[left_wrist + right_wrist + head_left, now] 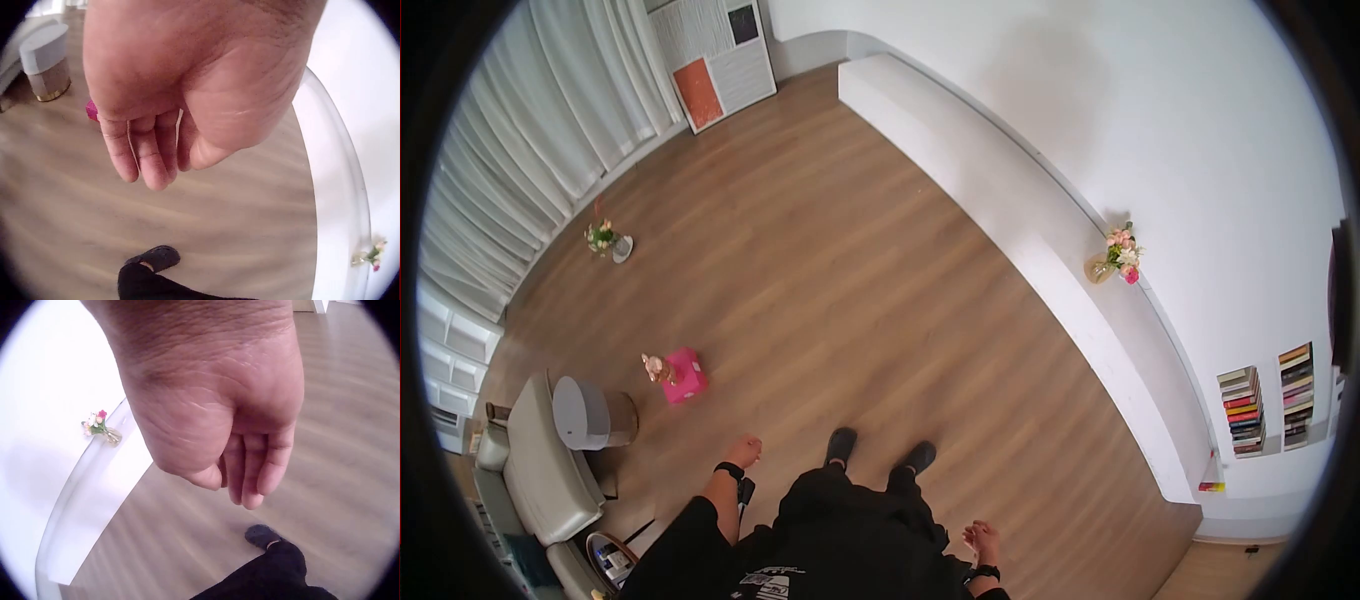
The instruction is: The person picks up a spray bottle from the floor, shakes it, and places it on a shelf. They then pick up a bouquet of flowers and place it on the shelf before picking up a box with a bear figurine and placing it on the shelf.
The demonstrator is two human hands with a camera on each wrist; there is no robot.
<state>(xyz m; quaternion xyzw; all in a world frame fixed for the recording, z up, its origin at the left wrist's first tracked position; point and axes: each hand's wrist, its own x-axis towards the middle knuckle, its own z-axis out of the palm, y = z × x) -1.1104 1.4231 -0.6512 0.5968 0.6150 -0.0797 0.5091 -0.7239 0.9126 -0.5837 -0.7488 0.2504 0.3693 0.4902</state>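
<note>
My left hand (745,451) hangs in the air at my side with loosely bent fingers and nothing in it. In the left wrist view its fingers (150,153) point down over the wood floor. On my other side the right hand (983,541) also hangs loosely and holds nothing. Its fingers (250,469) droop over the floor in the right wrist view. Nearest to the left hand is a pink box (687,376) on the floor, with a small pinkish figure or flower (657,368) beside it.
A long white ledge (1000,210) curves along the right wall, bearing a vase of flowers (1112,257). Books (1243,410) fill wall niches. To the left are a round grey-topped stool (585,415), a sofa (545,470) and another flower vase (622,249) near curtains (550,130).
</note>
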